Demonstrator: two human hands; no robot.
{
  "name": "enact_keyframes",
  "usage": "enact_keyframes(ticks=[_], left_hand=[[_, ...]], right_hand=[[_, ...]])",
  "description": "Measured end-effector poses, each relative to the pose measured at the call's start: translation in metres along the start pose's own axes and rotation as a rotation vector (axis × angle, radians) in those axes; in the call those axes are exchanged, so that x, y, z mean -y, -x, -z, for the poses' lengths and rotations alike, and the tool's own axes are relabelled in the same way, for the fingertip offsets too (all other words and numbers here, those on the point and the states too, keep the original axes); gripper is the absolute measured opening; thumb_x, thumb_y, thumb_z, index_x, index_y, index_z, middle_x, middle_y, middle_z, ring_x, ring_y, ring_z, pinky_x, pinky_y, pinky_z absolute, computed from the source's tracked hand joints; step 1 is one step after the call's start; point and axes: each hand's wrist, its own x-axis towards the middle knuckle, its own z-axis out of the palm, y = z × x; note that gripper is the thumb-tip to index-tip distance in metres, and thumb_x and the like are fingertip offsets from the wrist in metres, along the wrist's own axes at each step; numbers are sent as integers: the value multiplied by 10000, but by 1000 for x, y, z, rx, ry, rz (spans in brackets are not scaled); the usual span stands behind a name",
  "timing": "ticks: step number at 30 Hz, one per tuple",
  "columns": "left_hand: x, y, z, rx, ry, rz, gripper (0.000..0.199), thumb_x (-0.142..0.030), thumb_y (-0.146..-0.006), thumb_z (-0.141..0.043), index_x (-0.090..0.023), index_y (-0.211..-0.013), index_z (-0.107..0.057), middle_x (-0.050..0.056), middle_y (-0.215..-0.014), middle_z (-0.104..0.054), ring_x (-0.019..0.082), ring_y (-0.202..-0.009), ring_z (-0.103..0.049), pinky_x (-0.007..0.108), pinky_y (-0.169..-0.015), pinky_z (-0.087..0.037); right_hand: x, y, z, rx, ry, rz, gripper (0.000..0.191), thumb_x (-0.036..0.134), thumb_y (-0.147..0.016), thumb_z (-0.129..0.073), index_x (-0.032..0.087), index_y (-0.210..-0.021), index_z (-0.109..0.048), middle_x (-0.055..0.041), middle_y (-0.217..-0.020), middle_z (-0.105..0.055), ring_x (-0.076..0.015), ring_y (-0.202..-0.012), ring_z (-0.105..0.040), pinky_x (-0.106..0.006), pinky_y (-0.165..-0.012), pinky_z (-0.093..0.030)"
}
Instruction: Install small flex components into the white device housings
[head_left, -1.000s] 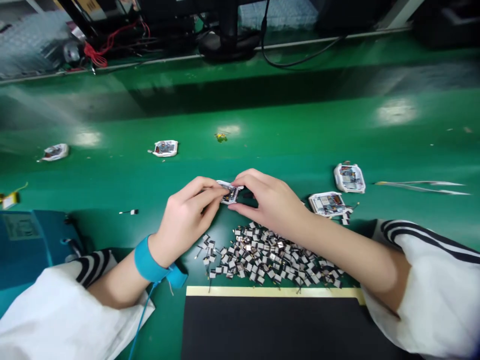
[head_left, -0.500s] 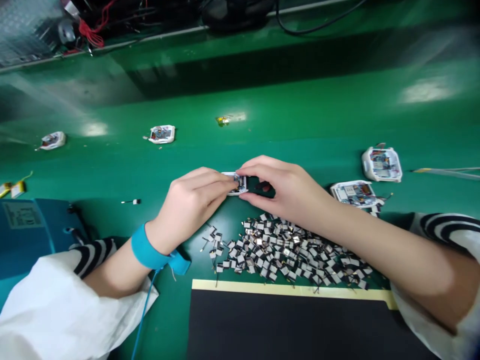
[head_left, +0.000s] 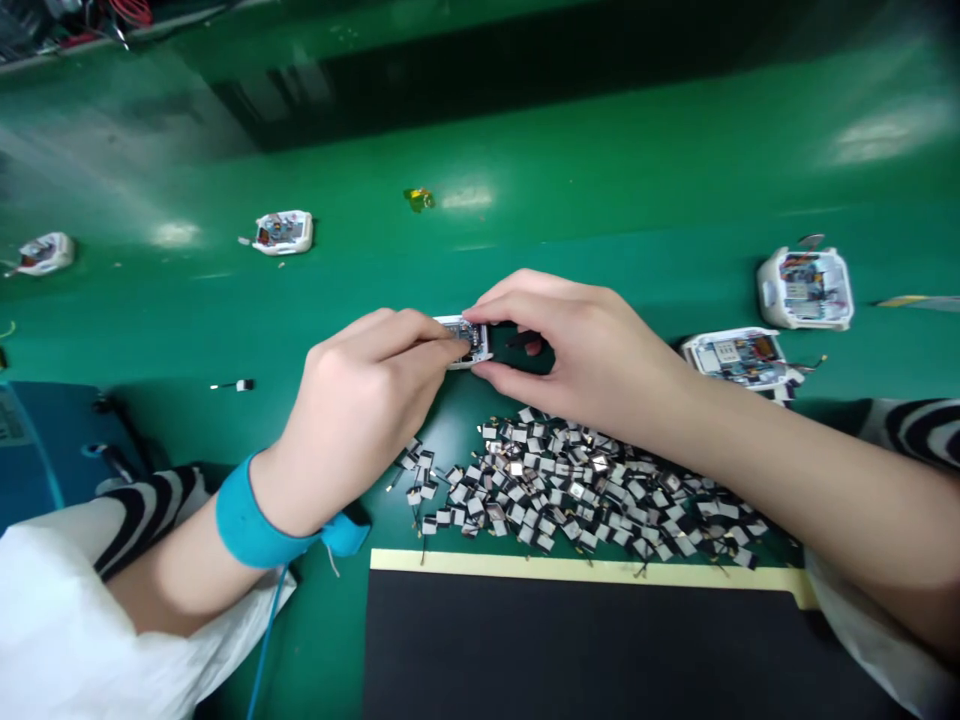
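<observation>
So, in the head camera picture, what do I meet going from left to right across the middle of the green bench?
Blue box → small wired part → left hand → small white unit → right hand → larger white unit

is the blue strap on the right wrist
No, the blue wrist strap sits on the left wrist, and the right wrist is bare.
</observation>
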Motion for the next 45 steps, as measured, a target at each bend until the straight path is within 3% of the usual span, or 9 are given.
enact_keyframes(ticks=[6,21,36,45], left_hand=[[2,-1,1,32,-49,-59,216,-156,-834,-403,-191,-885,-610,1,-832,-608,141,-712,-562,242,-599,-449],[1,-2,2,44,-20,-15,188,-186,-838,-429,-215,-860,-614,-11,-830,-605,148,-737,-560,250,-605,-436],[-1,-3,5,111,-59,-21,183,-199,-843,-432,-222,-890,-607,-7,-861,-598,147,-769,-554,260,-630,-440],[-2,-2,3,55,-94,-38,187,-172,-835,-437,-193,-875,-618,6,-841,-609,152,-736,-563,262,-584,-451]], right_hand=[[0,0,0,3,2,3,263,294,-763,-540,162,-991,-536,-5,-964,-538,-166,-894,-541,-269,-721,-462],[2,-1,2,6,36,-9,276,328,-784,-499,160,-997,-548,5,-957,-545,-146,-871,-554,-255,-715,-454],[1,0,1,-5,22,16,227,230,-756,-552,156,-970,-544,-37,-968,-557,-180,-848,-552,-299,-739,-454],[1,0,1,-16,24,23,224,240,-753,-555,171,-966,-543,-30,-969,-559,-185,-855,-555,-300,-724,-463]])
